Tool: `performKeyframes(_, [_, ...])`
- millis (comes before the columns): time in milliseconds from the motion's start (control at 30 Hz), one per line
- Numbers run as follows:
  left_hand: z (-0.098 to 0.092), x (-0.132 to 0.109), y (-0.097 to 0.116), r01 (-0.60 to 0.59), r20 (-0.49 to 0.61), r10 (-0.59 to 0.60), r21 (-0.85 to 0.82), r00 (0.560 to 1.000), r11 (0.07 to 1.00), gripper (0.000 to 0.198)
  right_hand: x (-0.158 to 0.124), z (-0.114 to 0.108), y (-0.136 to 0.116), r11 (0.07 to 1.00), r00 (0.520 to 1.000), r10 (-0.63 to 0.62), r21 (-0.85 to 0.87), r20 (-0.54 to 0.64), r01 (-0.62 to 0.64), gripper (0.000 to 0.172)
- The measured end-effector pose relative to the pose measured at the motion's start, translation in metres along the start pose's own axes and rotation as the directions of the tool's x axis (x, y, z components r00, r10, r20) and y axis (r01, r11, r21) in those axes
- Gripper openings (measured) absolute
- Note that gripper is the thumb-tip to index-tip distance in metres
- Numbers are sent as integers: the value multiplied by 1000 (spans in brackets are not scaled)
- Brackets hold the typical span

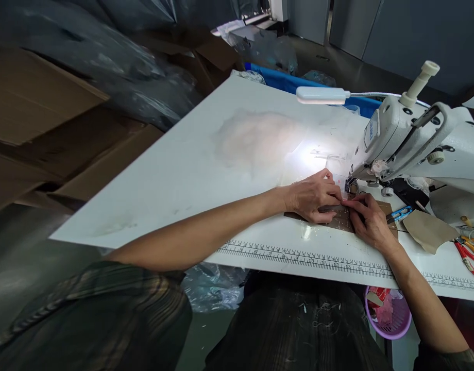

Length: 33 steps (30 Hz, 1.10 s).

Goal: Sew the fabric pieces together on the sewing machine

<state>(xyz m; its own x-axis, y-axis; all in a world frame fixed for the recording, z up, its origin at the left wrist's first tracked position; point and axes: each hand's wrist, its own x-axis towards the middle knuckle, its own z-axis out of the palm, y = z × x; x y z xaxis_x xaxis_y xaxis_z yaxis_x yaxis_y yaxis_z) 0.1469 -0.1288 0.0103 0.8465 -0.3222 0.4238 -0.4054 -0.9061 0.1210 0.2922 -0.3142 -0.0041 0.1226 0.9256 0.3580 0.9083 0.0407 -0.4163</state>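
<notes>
My left hand (pixel 313 198) rests on the white table in front of a sewing machine (pixel 399 134), its fingers curled and pinched together. Close on its right, my right hand (pixel 370 220) also pinches, thumb and index finger meeting the left fingertips just before the needle area (pixel 350 186). Whatever lies between the fingertips is too small and covered to make out. Beneath both hands is a flat brown piece (pixel 343 222), partly hidden by them. Blue-handled thread snips (pixel 400 213) lie just right of my right hand.
A printed ruler (pixel 299 257) runs along the front edge of the table (pixel 175 175). At right lie a tan scrap (pixel 430 231) and red-handled scissors (pixel 468 260). A lit lamp (pixel 322 95) hangs over the table. Below is a purple basket (pixel 400 324); cardboard boxes (pixel 39 98) stand left.
</notes>
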Motion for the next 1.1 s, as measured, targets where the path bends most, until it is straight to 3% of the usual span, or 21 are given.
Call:
performKeyframes(200, [-2,0,0,-33,18,32,43,999,999,20,1,-1,-1,999,1000,-25,-29,0,24,33])
performKeyframes(967, [-4,1,1,104,100,-113,91,989,990,31,8,-2,-7,960,992,93,-272,83,-67,37])
performKeyframes(1100, [-2,1,2,105,120,-124,149,985,983,36,8,-4,-7,956,997,42,-293,72,-19,38])
